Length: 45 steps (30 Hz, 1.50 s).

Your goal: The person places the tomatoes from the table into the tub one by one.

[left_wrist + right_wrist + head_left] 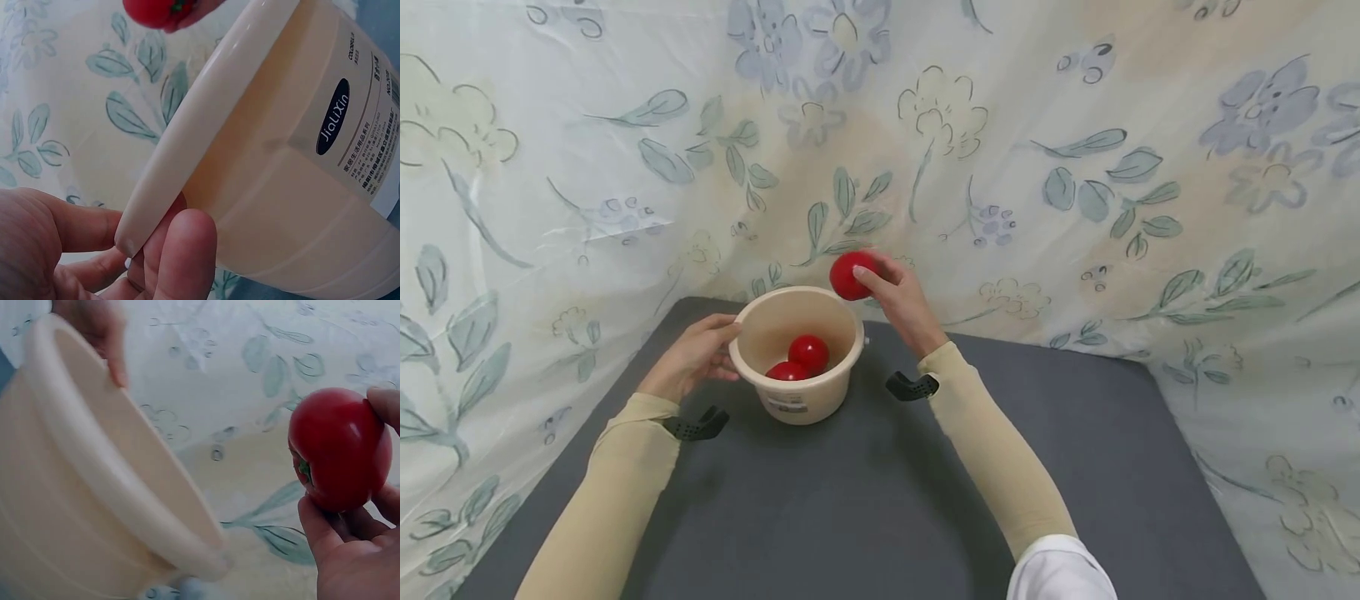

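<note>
A cream plastic bucket (816,406) stands tilted toward me on the dark tabletop, a printed label (362,119) on its side. My left hand (695,357) grips its rim from the left, with fingers above and below the lip in the left wrist view. Two red tomatoes (809,354) lie inside the bucket. Just beyond the bucket's back right rim, my right hand (904,302) holds another red tomato (337,447) in the air between thumb and fingers. Its green stem end faces the bucket in the right wrist view.
The dark grey table (850,517) stretches to the front and right of the bucket. A pale floral curtain (985,150) hangs close behind the bucket and along both sides. Black wrist straps (912,386) sit on both sleeved forearms.
</note>
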{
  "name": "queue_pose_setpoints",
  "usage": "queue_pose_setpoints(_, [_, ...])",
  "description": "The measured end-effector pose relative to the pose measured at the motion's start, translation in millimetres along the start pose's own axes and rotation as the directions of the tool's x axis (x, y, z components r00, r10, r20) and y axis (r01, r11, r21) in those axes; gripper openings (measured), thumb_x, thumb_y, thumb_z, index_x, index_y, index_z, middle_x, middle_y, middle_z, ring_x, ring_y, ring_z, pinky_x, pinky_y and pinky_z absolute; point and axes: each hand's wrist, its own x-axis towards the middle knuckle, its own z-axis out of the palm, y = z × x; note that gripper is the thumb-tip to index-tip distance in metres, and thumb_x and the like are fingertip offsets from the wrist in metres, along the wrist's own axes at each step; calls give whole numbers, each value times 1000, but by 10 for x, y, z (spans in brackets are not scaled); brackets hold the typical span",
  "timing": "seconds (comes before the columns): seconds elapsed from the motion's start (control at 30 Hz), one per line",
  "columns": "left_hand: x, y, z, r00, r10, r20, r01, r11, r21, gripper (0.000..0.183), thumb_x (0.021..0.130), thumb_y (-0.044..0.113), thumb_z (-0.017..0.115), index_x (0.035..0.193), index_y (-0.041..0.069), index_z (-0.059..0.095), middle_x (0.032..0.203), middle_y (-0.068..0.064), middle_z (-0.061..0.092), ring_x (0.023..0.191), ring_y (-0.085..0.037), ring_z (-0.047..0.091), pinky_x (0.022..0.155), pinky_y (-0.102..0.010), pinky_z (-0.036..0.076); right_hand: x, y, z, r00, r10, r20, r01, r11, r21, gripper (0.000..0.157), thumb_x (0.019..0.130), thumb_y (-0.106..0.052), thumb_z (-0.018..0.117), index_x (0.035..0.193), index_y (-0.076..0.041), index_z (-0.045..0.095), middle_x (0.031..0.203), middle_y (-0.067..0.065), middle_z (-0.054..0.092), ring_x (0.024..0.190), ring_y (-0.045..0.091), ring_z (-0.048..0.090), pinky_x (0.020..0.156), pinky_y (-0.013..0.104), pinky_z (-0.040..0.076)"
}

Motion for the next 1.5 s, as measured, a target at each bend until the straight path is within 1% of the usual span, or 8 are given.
queue_pose_setpoints(0.2, [13, 50, -14, 1000, -6, -10, 6, 1000, -11, 59, 109, 32, 41, 160, 8, 25, 138, -26, 49, 67, -8, 62, 65, -28, 61, 12, 95, 168, 999, 34, 38, -29, 990, -140, 49, 91, -38, 72, 137, -26, 60, 135, 0, 63, 125, 22, 56, 108, 48, 49])
queue_pose_setpoints(0.47, [18, 30, -20, 1000, -14, 0, 14, 1000, -18, 58, 109, 32, 41, 160, 9, 25, 136, -24, 51, 69, -8, 63, 66, -28, 61, -1, 230, 289, 991, 120, 65, -100, 964, -248, 54, 90, -37, 73, 141, -26, 57, 137, -1, 62, 126, 20, 56, 107, 45, 50])
queue_pose_setpoints(0.77, [34, 22, -12, 1000, -14, -7, 14, 1000, -21, 57, 109, 32, 42, 159, 10, 26, 136, -25, 51, 68, -8, 63, 65, -28, 61, -9, 249, 309, 991, 93, 95, -60, 950, -308, 57, 89, -41, 73, 142, -24, 56, 138, -2, 62, 126, 20, 58, 106, 43, 51])
queue_pose_setpoints(0.97, [33, 7, -1, 1000, -4, -8, 4, 1000, -20, 59, 109, 33, 41, 160, 9, 25, 137, -26, 51, 70, -8, 63, 65, -28, 61, 0, 276, 244, 986, 140, 88, -115, 963, -242, 54, 95, -48, 64, 144, -27, 55, 148, -4, 54, 138, 20, 48, 116, 53, 40])
queue_pose_setpoints(1.23, [-10, -20, 95, 996, 59, -69, -55, 997, 50, 58, 109, 33, 39, 159, 5, 27, 134, -32, 52, 67, -11, 68, 65, -33, 62, -90, 206, 93, 986, 95, 134, -88, 995, -53, 54, 102, -34, 58, 150, -10, 47, 154, 10, 50, 143, 20, 48, 121, 40, 35])
queue_pose_setpoints(1.3, [-48, -14, 156, 985, 114, -127, -89, 979, 185, 57, 110, 34, 36, 157, 3, 31, 131, -34, 55, 69, -20, 72, 67, -38, 63, -129, 182, 15, 988, 85, 127, -80, 996, -46, 53, 103, -33, 57, 150, -11, 47, 155, 10, 49, 144, 19, 47, 122, 41, 34])
queue_pose_setpoints(1.37, [-103, 2, 230, 958, 197, -208, -105, 916, 387, 55, 110, 34, 32, 153, 1, 37, 130, -34, 57, 81, -32, 74, 74, -47, 62, -173, 160, -72, 991, 68, 119, -63, 997, -44, 52, 104, -33, 55, 150, -11, 47, 157, 13, 46, 146, 20, 45, 124, 41, 32])
queue_pose_setpoints(1.5, [-237, 64, 363, 855, 391, -341, -84, 752, 654, 53, 108, 31, 32, 150, 1, 43, 137, -33, 51, 116, -51, 57, 87, -65, 50, -305, 103, -214, 994, 50, 100, -41, 995, -90, 55, 105, -36, 53, 154, -12, 43, 159, 10, 45, 148, 17, 42, 124, 39, 31])
